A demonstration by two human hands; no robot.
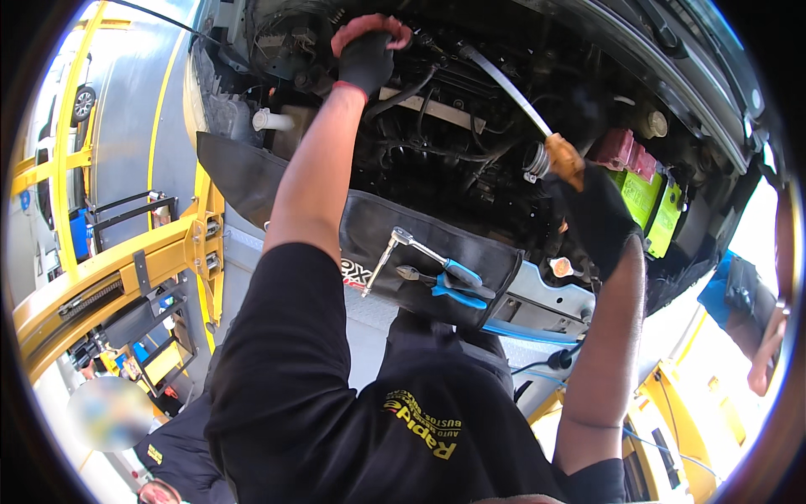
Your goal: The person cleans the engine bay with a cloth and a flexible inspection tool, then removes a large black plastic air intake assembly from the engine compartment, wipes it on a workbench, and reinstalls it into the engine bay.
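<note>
My left hand (368, 60), in a black glove with reddish fingers, reaches to the far side of the engine bay (437, 155). Its thumb and fingers are spread apart over dark parts, and I see no tool in it. At the right, my right hand (588, 197) is closed around the near end of a long silver wrench bar (508, 88). The bar slants up and left to a dark fitting deep among hoses, near my left hand. What the bar's tip sits on is too dark to make out.
A black fender cover (369, 214) drapes the near edge, with a ratchet (403, 237) and blue-handled pliers (445, 286) on it. A bright green battery (642, 197) with a red cover (625, 153) sits at right. Yellow lift beams (126, 265) and another person (180, 449) are at left.
</note>
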